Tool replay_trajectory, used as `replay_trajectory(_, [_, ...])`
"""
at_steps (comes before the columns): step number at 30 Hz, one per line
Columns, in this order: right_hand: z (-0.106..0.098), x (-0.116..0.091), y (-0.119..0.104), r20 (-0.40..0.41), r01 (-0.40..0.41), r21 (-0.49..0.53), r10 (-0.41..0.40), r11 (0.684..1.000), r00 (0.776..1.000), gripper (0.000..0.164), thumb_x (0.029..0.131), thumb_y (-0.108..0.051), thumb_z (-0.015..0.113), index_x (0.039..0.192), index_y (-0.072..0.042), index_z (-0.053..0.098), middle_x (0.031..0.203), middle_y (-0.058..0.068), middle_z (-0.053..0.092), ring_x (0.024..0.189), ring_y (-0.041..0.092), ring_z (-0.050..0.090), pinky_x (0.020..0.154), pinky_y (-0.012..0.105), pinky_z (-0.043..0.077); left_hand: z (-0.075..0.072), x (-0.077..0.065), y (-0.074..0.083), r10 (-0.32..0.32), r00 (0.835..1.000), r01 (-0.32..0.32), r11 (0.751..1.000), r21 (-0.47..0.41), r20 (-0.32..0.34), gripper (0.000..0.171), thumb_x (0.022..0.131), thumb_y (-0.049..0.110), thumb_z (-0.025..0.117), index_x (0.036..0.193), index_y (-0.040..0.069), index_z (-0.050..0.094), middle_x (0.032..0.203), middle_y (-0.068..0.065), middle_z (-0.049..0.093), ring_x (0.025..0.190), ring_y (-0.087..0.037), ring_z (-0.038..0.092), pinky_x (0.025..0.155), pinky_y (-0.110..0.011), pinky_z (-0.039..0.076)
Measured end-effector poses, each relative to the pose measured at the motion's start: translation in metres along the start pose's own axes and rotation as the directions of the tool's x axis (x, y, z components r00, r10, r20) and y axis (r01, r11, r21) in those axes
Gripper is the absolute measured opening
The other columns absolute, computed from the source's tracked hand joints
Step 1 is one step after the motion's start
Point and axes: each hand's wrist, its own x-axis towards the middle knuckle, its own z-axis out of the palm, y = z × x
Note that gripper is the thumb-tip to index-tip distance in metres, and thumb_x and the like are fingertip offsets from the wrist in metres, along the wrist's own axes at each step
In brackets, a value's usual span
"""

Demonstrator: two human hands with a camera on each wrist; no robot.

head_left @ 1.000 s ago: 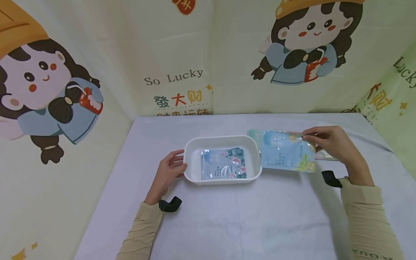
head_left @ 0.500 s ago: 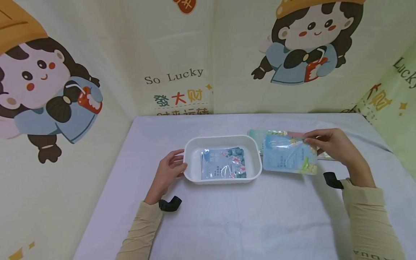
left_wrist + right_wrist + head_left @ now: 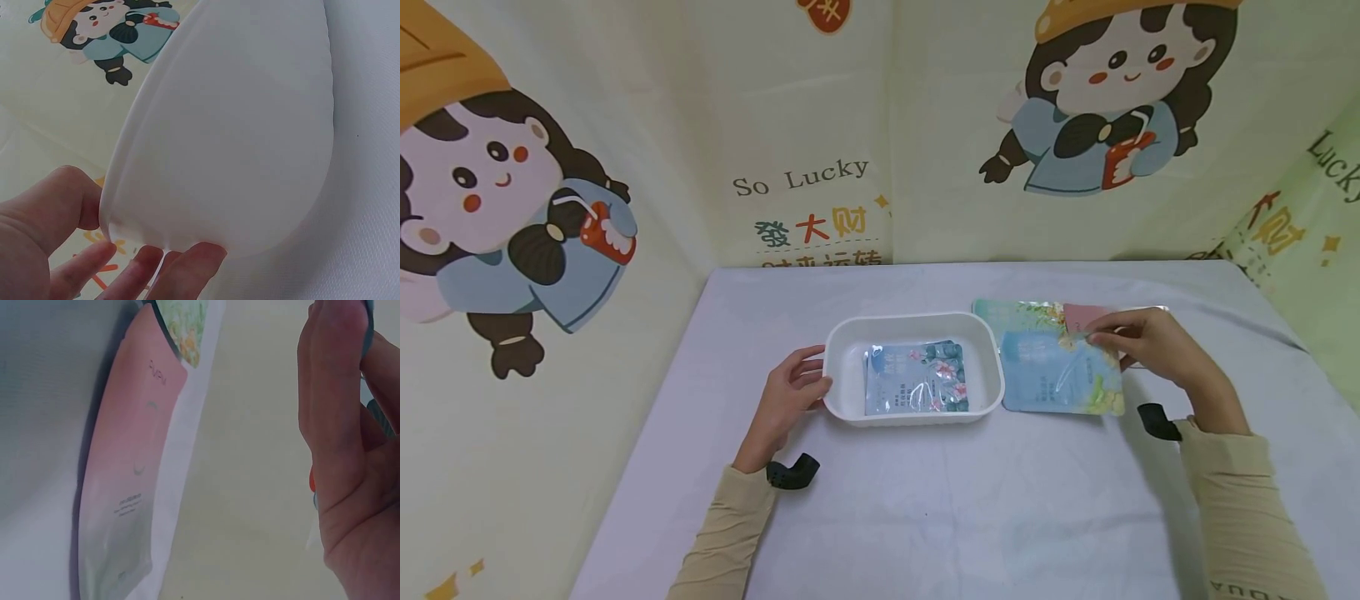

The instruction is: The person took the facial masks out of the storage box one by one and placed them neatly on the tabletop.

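Note:
My left hand (image 3: 782,404) grips the left end of a white plastic tray (image 3: 913,421). In the left wrist view its thumb bends over the rim and the fingers press the outer wall (image 3: 237,137). Inside the tray lies a blue floral sachet (image 3: 902,383). To the right, my right hand (image 3: 1165,354) pinches a flat light-blue sachet (image 3: 1052,375) by its upper right corner. That sachet hangs beside the tray's right end, overlapping a green sachet (image 3: 1011,314) and a pink one (image 3: 1081,315). The right wrist view shows only a sliver of the held sachet.
The pink sachet (image 3: 131,456) lies flat with the green one (image 3: 187,325) against it. A white cloth (image 3: 925,517) covers the table. Behind its back edge hangs a printed curtain (image 3: 940,167). Black wrist cameras (image 3: 793,472) sit on both sleeves.
My right hand has come toward me and slightly left, lowering the light-blue sachet; more of the green and pink sachets shows behind it. The left hand and tray have stayed put.

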Motion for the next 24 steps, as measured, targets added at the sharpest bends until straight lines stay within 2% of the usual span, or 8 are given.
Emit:
replay_trajectory(6, [0.006, 0.001, 0.002, 0.016, 0.023, 0.022, -0.024, 0.999, 1.000, 0.022, 0.093, -0.008, 0.067, 0.110, 0.005, 0.070, 0.094, 0.013, 0.072, 0.062, 0.009, 0.063, 0.053, 0.032, 0.057, 0.000, -0.001, 0.001, -0.007, 1.000, 0.007, 1.000, 0.001, 0.000, 0.051, 0.091, 0.011, 0.069, 0.139, 0.015, 0.053, 0.133, -0.016, 0.060, 0.117, -0.033, 0.062, 0.078, -0.041, 0.060])
replay_trajectory(12, [0.013, 0.001, 0.004, 0.039, -0.005, 0.033, 0.004, 0.999, 0.999, 0.024, 0.094, -0.013, 0.067, 0.110, 0.005, 0.070, 0.095, 0.015, 0.069, 0.065, 0.009, 0.066, 0.054, 0.033, 0.058, 0.000, 0.000, 0.001, -0.012, 1.000, 0.012, 1.000, 0.001, -0.001, 0.050, 0.091, 0.012, 0.069, 0.138, 0.017, 0.053, 0.132, -0.014, 0.060, 0.117, -0.031, 0.062, 0.077, -0.039, 0.060])
replay_trajectory(24, [0.025, 0.004, 0.007, 0.145, 0.010, 0.055, -0.017, 0.998, 0.989, 0.019, 0.092, -0.009, 0.069, 0.108, 0.002, 0.071, 0.096, 0.015, 0.069, 0.069, 0.011, 0.066, 0.054, 0.033, 0.058, 0.000, 0.000, -0.001, -0.009, 1.000, 0.009, 1.000, -0.005, -0.001, 0.050, 0.091, 0.012, 0.068, 0.138, 0.019, 0.053, 0.132, -0.013, 0.060, 0.117, -0.031, 0.062, 0.078, -0.040, 0.060])
